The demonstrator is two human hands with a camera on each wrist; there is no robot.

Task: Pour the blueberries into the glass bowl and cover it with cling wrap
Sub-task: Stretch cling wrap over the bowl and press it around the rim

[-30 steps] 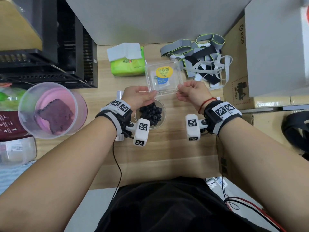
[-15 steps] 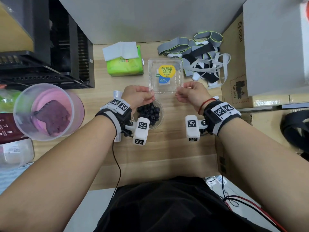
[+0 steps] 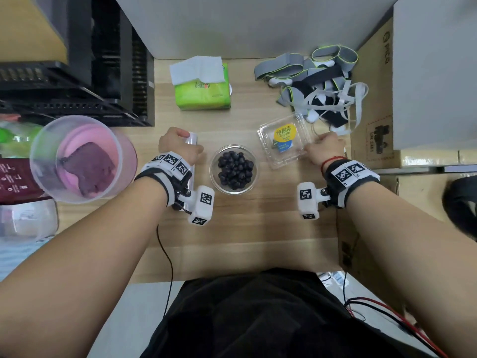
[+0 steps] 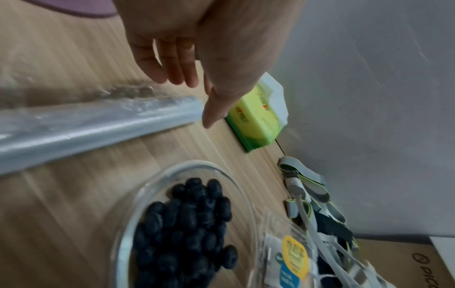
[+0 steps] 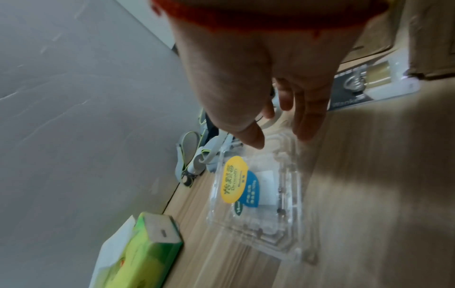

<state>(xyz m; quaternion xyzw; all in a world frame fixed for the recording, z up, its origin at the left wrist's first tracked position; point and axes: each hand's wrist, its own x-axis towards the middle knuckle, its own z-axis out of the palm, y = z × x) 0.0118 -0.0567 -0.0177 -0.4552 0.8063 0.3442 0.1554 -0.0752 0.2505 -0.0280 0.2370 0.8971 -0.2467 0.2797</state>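
Glass bowl full of blueberries sits mid-worktop, uncovered. Cling wrap roll lies just beside it at 9 o'clock; left hand hovers over the roll's far end, fingers relaxed, not gripping. Empty clear clamshell at the bowl's 2 o'clock; right hand at its right edge, fingers loosely spread, contact unclear. Tissue pack at 12, straps at 1.
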